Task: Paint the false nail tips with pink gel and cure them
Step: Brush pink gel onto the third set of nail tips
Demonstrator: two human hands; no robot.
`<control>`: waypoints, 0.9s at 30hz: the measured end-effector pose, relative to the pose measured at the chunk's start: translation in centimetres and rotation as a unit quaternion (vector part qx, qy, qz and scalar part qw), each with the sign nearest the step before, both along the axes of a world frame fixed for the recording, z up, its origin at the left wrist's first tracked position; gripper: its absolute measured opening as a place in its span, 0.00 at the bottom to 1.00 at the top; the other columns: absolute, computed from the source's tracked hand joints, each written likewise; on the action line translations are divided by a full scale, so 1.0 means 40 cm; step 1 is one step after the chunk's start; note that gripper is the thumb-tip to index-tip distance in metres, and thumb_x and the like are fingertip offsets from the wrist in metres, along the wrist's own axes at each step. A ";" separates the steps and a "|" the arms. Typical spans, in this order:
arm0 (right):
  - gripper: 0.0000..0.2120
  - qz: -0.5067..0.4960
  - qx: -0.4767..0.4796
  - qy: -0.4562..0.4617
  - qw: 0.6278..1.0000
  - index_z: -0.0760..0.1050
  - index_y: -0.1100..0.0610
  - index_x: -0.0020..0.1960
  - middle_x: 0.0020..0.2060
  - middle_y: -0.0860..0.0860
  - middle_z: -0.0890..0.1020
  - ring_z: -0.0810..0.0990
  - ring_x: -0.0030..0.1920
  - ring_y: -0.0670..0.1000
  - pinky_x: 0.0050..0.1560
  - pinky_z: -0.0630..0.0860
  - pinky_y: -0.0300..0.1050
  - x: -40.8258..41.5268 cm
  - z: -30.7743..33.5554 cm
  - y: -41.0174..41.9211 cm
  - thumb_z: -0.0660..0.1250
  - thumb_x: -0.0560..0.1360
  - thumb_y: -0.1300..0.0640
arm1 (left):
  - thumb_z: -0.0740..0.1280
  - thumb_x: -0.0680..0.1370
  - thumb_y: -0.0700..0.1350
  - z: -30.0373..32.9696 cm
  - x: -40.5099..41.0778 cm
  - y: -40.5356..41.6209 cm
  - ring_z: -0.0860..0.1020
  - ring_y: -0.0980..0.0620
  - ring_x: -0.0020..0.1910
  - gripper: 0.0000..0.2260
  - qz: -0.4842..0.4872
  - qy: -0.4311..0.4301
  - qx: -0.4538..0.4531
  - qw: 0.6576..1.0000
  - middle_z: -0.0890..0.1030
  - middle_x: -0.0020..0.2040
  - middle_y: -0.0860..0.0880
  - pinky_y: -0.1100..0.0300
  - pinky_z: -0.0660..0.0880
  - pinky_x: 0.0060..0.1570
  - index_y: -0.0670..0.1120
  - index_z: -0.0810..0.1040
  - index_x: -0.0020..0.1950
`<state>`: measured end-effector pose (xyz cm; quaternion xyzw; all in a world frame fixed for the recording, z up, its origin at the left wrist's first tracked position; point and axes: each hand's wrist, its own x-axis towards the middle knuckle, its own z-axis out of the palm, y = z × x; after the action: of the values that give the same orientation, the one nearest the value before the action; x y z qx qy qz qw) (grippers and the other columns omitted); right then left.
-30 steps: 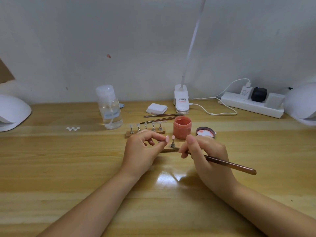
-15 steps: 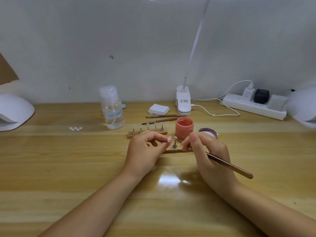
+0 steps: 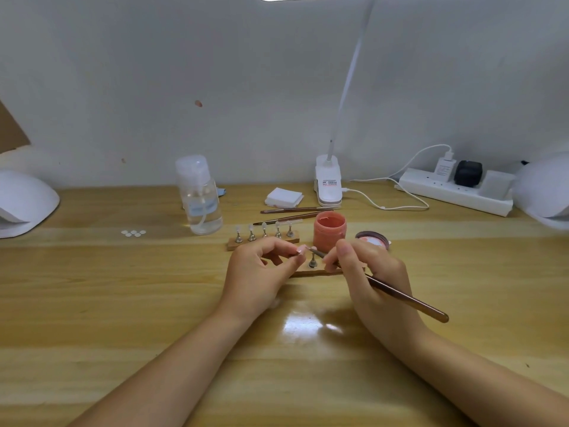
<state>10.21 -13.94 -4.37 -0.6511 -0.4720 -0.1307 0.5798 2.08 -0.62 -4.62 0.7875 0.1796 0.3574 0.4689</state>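
Left hand (image 3: 261, 269): pinching a pink nail tip (image 3: 300, 249) between thumb and forefinger, other fingers curled beneath, wrist resting on the bench (image 3: 92, 303).
Right hand (image 3: 369, 272): gripping a brown-handled gel brush (image 3: 406, 298) like a pen, handle slanting out to the right, bristle end reaching up to the pinched tip; whether touching it cannot be told.
Near holder strip (image 3: 311, 271): lying between the two hands, partly hidden by them, carrying one metal stand (image 3: 312, 262) with a pinkish tip on top.
Far holder strip (image 3: 263, 240): sitting just behind the left hand, carrying five metal stands with clear tips (image 3: 264, 226).
Pink gel jar (image 3: 329, 231): standing open just behind the right hand, near the brush end.
Jar lid (image 3: 373, 238): lying upturned just right of the jar.
Spare brushes (image 3: 292, 212): lying two together behind the far strip.
Pump bottle (image 3: 200, 195): standing left of the strips, holding clear liquid.
White dots (image 3: 133, 233): lying in a small cluster, well left of the bottle.
Pad stack (image 3: 284, 197): sitting beside the clip lamp base (image 3: 328, 186).
Power strip (image 3: 455, 189): lying at the back right, carrying plugs.
Curing lamps: sitting one at the left edge (image 3: 24, 204), one at the right edge (image 3: 545, 192), both well apart from the hands.
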 end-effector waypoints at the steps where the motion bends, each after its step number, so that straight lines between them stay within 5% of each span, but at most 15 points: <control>1: 0.17 0.002 -0.007 -0.003 1.000 0.77 0.54 0.35 0.31 0.43 0.79 0.78 0.35 0.44 0.39 0.74 0.49 -0.001 0.001 0.000 0.55 0.76 0.50 | 0.74 0.68 0.43 0.001 0.000 0.000 0.71 0.64 0.28 0.08 -0.002 0.001 0.001 1.000 0.79 0.30 0.63 0.71 0.65 0.30 0.54 0.80 0.34; 8: 0.18 0.041 0.007 -0.088 0.995 0.78 0.59 0.33 0.29 0.48 0.79 0.77 0.33 0.48 0.38 0.73 0.52 -0.007 -0.005 -0.010 0.56 0.76 0.56 | 0.74 0.68 0.40 0.001 0.000 0.002 0.74 0.63 0.32 0.09 -0.001 0.014 -0.018 1.000 0.81 0.32 0.59 0.71 0.69 0.33 0.53 0.80 0.37; 11: 0.16 0.017 0.035 -0.049 0.998 0.78 0.57 0.35 0.32 0.45 0.78 0.78 0.35 0.46 0.38 0.74 0.47 0.007 0.001 -0.019 0.56 0.76 0.55 | 0.74 0.69 0.40 -0.001 0.001 0.004 0.77 0.60 0.35 0.08 0.006 0.016 -0.031 0.999 0.81 0.34 0.57 0.72 0.69 0.34 0.51 0.79 0.36; 14: 0.15 -0.011 0.057 0.028 0.998 0.77 0.53 0.37 0.33 0.44 0.79 0.78 0.36 0.43 0.39 0.73 0.37 0.029 0.008 -0.029 0.56 0.76 0.51 | 0.73 0.69 0.40 0.002 -0.001 0.001 0.76 0.66 0.34 0.10 0.007 0.017 -0.021 1.000 0.81 0.34 0.60 0.77 0.67 0.34 0.54 0.79 0.33; 18: 0.15 -0.041 0.079 0.081 0.993 0.75 0.49 0.39 0.27 0.43 0.76 0.74 0.30 0.40 0.33 0.68 0.31 0.065 0.026 -0.043 0.54 0.75 0.45 | 0.72 0.69 0.38 0.003 -0.002 0.004 0.76 0.66 0.41 0.13 0.008 0.030 0.009 0.999 0.81 0.39 0.58 0.78 0.67 0.37 0.55 0.80 0.31; 24: 0.03 -0.083 0.068 0.070 0.992 0.67 0.43 0.47 0.24 0.52 0.70 0.68 0.27 0.46 0.30 0.68 0.48 0.105 0.043 -0.066 0.61 0.77 0.46 | 0.73 0.70 0.41 0.000 0.001 0.003 0.76 0.65 0.35 0.10 -0.001 0.047 -0.008 0.999 0.81 0.34 0.60 0.76 0.69 0.35 0.55 0.80 0.34; 27: 0.04 -0.111 0.052 0.039 0.992 0.66 0.44 0.43 0.26 0.48 0.74 0.73 0.29 0.46 0.33 0.71 0.44 0.114 0.057 -0.074 0.60 0.74 0.46 | 0.74 0.69 0.40 0.001 0.002 0.002 0.76 0.67 0.34 0.08 0.004 0.052 -0.009 0.999 0.81 0.35 0.57 0.77 0.69 0.35 0.52 0.78 0.39</control>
<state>14.79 -16.90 -2.08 -0.6731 -0.3663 -0.1938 0.6126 2.17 -0.53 -4.60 0.8001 0.2095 0.3164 0.4646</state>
